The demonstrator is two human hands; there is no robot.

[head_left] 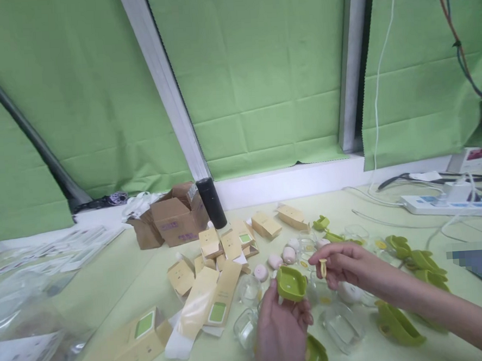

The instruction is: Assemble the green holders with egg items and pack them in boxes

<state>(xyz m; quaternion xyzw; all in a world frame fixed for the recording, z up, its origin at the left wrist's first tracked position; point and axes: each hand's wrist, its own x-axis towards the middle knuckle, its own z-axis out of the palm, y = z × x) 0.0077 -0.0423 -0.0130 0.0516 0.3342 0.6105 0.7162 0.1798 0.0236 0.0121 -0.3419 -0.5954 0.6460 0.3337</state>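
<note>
My left hand (280, 330) holds up a small green plastic case half (291, 282), gripped from below by the fingers. My right hand (344, 265) comes in from the right and pinches a tiny yellowish pin-shaped part (323, 266) just right of the green piece. Below the hands lie clear plastic shells (343, 327) and another green piece (316, 355). Pink round puffs (275, 261) lie on the table behind the hands.
Several tan cardboard boxes (213, 258) lie scattered at centre left, with brown cartons (172, 220) and a black cylinder (212, 203) behind. More green parts (417, 259) lie to the right. A white power strip (447, 206) with cables sits far right. Plastic bags (25, 324) cover the left.
</note>
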